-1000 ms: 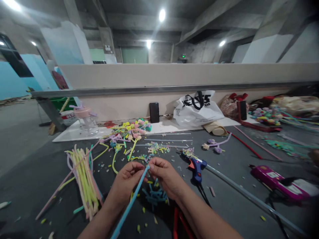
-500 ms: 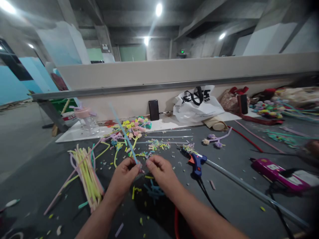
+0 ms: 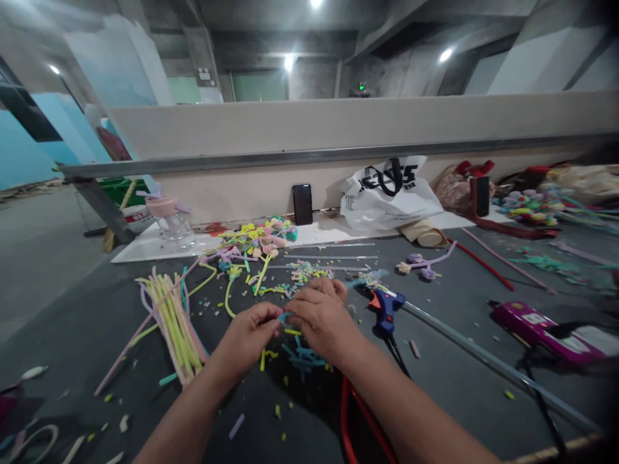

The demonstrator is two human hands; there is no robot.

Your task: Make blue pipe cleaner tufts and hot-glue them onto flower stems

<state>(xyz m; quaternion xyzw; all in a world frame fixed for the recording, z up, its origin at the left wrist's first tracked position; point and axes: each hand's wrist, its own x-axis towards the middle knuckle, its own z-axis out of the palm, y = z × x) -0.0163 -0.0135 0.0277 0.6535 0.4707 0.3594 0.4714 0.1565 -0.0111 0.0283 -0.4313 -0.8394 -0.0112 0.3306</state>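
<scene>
My left hand [image 3: 251, 336] pinches one end of a light blue pipe cleaner [image 3: 368, 280]. My right hand [image 3: 320, 317] is closed over the same pipe cleaner just beside the left fingertips, hiding part of its length. Its free end sticks out past the right hand, blurred, toward the glue gun. Beneath the hands lies a small heap of cut blue pipe cleaner pieces [image 3: 304, 356]. Red tool handles [image 3: 346, 419] show partly under my right forearm. To the left rests a bundle of yellow and pink pipe cleaners [image 3: 173, 322].
A blue glue gun [image 3: 387, 310] lies right of the hands with its cord trailing forward. Further right are a long clear rod [image 3: 464, 351] and a magenta tool [image 3: 536, 332]. Fuzzy flowers [image 3: 261, 237], a phone [image 3: 302, 205] and a white bag [image 3: 387, 200] stand behind.
The pipe cleaner pointed up and left from my left hand; now it extends rightward past the right hand. My right hand has turned over and closed on it. The view has shifted slightly.
</scene>
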